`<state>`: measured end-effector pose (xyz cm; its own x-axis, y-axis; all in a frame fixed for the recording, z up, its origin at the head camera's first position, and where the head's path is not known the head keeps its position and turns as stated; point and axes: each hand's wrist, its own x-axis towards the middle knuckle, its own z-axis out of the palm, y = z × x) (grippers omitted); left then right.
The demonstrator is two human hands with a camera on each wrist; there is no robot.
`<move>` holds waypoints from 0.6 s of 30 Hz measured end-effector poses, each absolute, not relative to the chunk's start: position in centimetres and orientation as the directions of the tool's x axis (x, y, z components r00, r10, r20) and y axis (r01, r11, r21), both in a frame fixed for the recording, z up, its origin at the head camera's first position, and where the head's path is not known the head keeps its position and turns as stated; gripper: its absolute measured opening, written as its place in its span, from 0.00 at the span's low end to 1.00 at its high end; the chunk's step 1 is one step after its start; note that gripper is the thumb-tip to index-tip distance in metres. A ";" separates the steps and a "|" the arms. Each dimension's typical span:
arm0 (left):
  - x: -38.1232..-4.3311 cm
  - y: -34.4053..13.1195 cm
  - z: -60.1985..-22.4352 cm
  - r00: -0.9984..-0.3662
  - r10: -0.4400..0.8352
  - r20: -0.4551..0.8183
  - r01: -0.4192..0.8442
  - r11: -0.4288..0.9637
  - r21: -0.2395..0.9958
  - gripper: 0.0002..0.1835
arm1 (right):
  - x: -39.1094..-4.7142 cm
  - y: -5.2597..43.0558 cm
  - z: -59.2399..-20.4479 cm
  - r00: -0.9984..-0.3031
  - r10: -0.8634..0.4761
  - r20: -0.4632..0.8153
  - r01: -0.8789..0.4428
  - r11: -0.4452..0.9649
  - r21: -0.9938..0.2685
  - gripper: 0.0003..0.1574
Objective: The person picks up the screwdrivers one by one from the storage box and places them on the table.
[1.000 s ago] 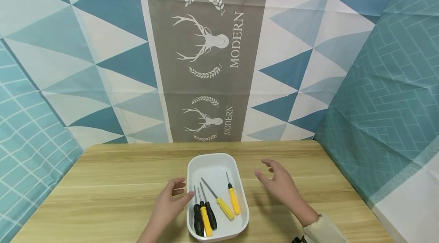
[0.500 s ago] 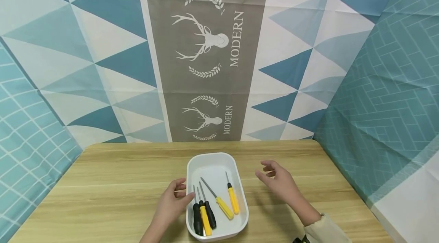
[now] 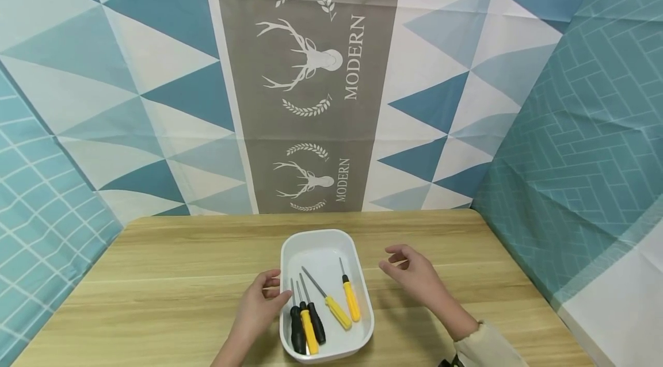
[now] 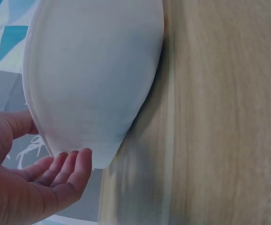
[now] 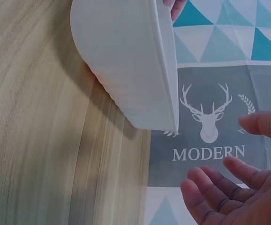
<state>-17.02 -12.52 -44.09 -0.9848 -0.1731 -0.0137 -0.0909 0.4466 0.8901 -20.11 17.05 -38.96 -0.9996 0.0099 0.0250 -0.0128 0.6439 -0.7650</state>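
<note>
A white plastic box (image 3: pixel 326 259) stands on the table and holds several screwdrivers. On its left side lie two black-handled screwdrivers (image 3: pixel 297 335) with a yellow-and-black screwdriver (image 3: pixel 309 329) between them. A yellow screwdriver (image 3: pixel 338 313) slants across the middle, and an orange-yellow screwdriver (image 3: pixel 351 301) lies near the right wall. My left hand (image 3: pixel 256 306) grips the box's left rim, thumb over the inside and fingers against the outer wall, as the left wrist view shows. To the right of the box, my right hand (image 3: pixel 416 278) hovers apart from it, fingers loosely bent and holding nothing.
The wooden table (image 3: pixel 181 275) reaches back to a patterned cloth wall (image 3: pixel 311 96) with deer prints. Blue tiled-pattern cloth (image 3: pixel 41 211) hangs at the left, and green-blue cloth (image 3: pixel 585 154) at the right.
My right hand has shifted slightly left, nearer the box. My left hand keeps its place on the rim, and the screwdrivers lie as before.
</note>
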 end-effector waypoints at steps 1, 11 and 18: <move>-17.0 -12.5 -44.1 -0.985 -0.174 -0.013 -0.091 0.446 0.891 0.27 | -20.1 17.0 -39.0 -1.000 0.008 0.024 -0.013 0.641 -0.767 0.27; -16.9 -12.6 -44.2 -0.983 -0.180 -0.023 -0.099 0.430 0.897 0.27 | -19.7 16.3 -38.6 -1.000 -0.016 0.000 -0.010 0.610 -0.792 0.24; -17.1 -12.4 -44.0 -0.984 -0.175 -0.028 -0.098 0.410 0.907 0.27 | -19.5 15.6 -38.3 -0.999 -0.051 0.013 -0.041 0.589 -0.807 0.21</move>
<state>-17.07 -12.40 -43.98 -0.9841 -0.1752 -0.0276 -0.0984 0.4098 0.9068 -19.50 15.61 -38.32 -0.9986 -0.0507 0.0131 -0.0405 0.5894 -0.8068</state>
